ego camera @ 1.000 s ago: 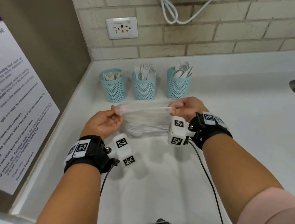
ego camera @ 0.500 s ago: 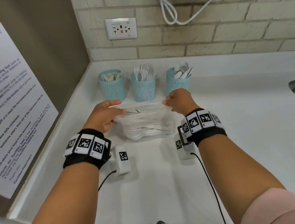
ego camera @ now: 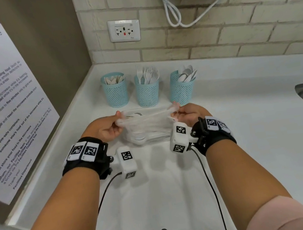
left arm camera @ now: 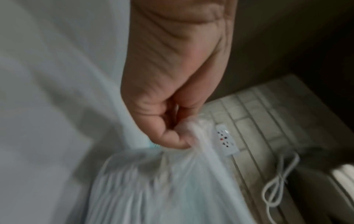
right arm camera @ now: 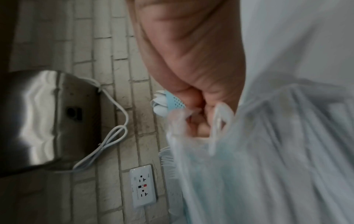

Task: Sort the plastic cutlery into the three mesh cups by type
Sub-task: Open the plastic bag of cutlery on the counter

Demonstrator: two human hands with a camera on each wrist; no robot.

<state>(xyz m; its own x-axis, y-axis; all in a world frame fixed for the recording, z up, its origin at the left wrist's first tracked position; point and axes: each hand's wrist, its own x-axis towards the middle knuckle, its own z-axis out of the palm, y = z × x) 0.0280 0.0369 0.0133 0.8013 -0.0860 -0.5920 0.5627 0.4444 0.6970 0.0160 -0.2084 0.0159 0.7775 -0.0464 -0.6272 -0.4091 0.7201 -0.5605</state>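
A white solid countertop (ego camera: 250,138) fills the head view. At its centre lies a clear thin plastic bag of white plastic cutlery (ego camera: 148,127), its top film stretched taut between both hands. The left hand (ego camera: 104,128), at 9 o'clock of the bag, has fingers and thumb pinched on the film's left end; the right hand (ego camera: 188,113), at 3 o'clock, pinches the right end. At 12 o'clock of the bag stand three teal mesh cups in a row: the left cup (ego camera: 115,90) with flat handle ends showing, the middle cup (ego camera: 147,89) with forks, the right cup (ego camera: 182,86) with spoons.
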